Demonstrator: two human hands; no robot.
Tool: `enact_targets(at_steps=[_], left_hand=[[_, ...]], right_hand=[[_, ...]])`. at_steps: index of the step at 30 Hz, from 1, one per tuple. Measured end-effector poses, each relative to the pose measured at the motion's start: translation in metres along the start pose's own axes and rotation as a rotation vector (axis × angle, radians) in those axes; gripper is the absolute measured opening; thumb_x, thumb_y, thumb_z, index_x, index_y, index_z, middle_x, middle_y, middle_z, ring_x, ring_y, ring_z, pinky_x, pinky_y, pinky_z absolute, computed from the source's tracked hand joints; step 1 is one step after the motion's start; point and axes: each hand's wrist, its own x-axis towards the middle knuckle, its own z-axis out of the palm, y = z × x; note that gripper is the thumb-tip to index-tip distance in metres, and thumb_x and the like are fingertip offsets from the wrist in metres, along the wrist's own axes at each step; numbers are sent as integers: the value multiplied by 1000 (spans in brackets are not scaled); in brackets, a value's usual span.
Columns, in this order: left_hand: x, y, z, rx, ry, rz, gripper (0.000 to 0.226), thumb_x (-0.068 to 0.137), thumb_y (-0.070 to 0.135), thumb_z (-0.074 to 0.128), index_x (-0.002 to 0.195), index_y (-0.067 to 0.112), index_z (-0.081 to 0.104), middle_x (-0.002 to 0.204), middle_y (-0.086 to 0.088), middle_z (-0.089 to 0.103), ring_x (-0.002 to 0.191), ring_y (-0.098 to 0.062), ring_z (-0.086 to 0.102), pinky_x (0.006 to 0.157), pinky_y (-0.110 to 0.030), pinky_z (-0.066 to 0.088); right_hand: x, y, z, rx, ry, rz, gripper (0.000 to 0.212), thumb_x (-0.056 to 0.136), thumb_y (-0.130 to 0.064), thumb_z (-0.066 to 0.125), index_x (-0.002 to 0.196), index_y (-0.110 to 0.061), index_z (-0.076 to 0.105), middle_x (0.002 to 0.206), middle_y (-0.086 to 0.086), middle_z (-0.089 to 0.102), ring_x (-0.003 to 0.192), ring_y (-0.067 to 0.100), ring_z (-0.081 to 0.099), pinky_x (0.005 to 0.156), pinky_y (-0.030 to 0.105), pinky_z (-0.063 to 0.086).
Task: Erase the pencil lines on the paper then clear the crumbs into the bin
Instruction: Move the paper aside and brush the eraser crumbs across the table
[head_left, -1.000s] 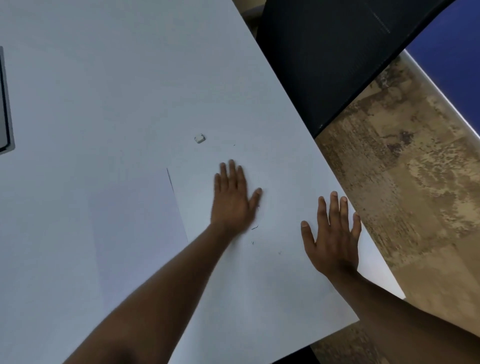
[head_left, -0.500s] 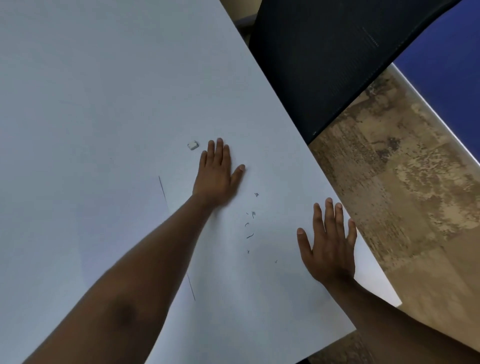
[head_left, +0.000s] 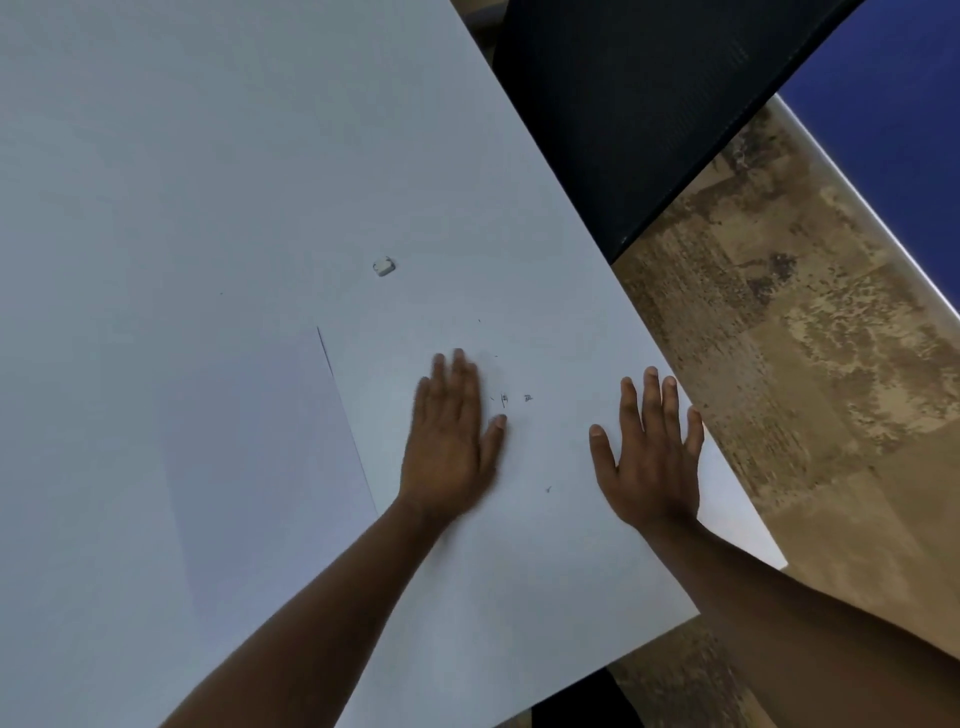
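Note:
A large white sheet of paper (head_left: 519, 561) lies on the white table, its right corner hanging over the table edge. My left hand (head_left: 449, 441) rests flat on the paper, fingers together, slightly blurred. My right hand (head_left: 649, 447) lies flat and spread near the paper's right edge, holding nothing. Several dark eraser crumbs (head_left: 514, 399) are scattered between the two hands, and one more crumb (head_left: 548, 489) lies lower. A small white eraser (head_left: 384, 266) sits on the table beyond my left hand. No bin is in view.
The white table (head_left: 208, 182) fills the left and upper part of the view. A black chair back (head_left: 649, 104) stands past the table's right edge. Mottled brown floor (head_left: 805, 338) and a blue wall (head_left: 893, 119) lie to the right.
My left hand has slid back from near the eraser toward me and to the right, closer to my right hand. The crumbs have shifted and spread. My right hand has stayed flat.

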Motion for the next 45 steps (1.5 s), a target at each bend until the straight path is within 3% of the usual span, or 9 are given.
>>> enact_targets(at_steps=[3, 12, 18, 24, 29, 34, 39, 42, 45], left_hand=[[11, -2, 0, 9, -17, -186, 79, 105, 58, 14, 162, 5, 4, 171, -12, -5, 157, -26, -16, 128, -43, -4], [67, 7, 14, 134, -101, -63, 78, 106, 59, 16, 162, 5, 4, 170, -16, -7, 157, -32, -14, 127, -45, -7], [48, 67, 28, -114, -201, 147, 69, 108, 50, 17, 163, 11, 3, 172, -6, -1, 158, -21, -11, 128, -43, 4], [-6, 92, 24, -215, 169, -246, 70, 108, 47, 23, 163, 8, 5, 172, -8, -3, 158, -22, -12, 129, -39, -4], [-55, 96, 50, -47, 45, -554, 79, 106, 55, 13, 161, 0, 4, 169, -19, -10, 157, -33, -16, 127, -56, 2], [-35, 103, 66, 25, 19, -385, 75, 107, 52, 13, 161, 1, 0, 169, -21, -11, 155, -38, -19, 127, -53, -4], [-9, 110, 52, -171, 66, -114, 65, 108, 44, 14, 162, 11, 1, 171, -6, -6, 158, -21, -13, 129, -42, -1], [-9, 99, 40, -96, 233, -313, 67, 108, 41, 19, 161, 2, 15, 170, -16, 7, 158, -33, -1, 129, -45, 0], [-12, 82, 42, -19, 160, -516, 74, 105, 47, 14, 159, -3, 18, 169, -23, 9, 157, -41, 0, 127, -55, 4]], right_hand=[[-1, 0, 0, 3, 6, -2, 70, 100, -56, 21, 157, -14, 23, 166, 11, 9, 154, 28, 4, 119, 57, 14], [1, 1, 5, -10, 30, -18, 72, 100, -58, 20, 157, -14, 24, 165, 12, 12, 153, 29, 6, 120, 57, 12], [-1, 2, 5, -50, 47, -31, 72, 101, -57, 19, 158, -13, 19, 166, 13, 8, 153, 29, 4, 120, 56, 13], [-1, 2, 6, -33, 49, -37, 72, 101, -57, 18, 158, -13, 18, 166, 13, 7, 153, 30, 3, 120, 56, 12], [-3, 4, 8, -10, 88, -42, 65, 104, -50, 20, 157, -12, 22, 165, 14, 12, 153, 30, 7, 119, 57, 14], [-4, 6, 11, 48, 126, -52, 57, 106, -41, 24, 156, -12, 26, 164, 12, 16, 153, 29, 7, 118, 56, 16], [-6, 6, 11, 82, 134, -54, 55, 107, -39, 25, 155, -13, 29, 164, 10, 18, 153, 28, 7, 119, 55, 14], [-5, 6, 11, 104, 110, -52, 56, 106, -41, 22, 155, -13, 30, 164, 9, 17, 153, 27, 5, 120, 54, 13], [-5, 8, 11, 103, 92, -50, 58, 106, -43, 18, 155, -14, 30, 165, 8, 16, 154, 28, 4, 120, 54, 11]])
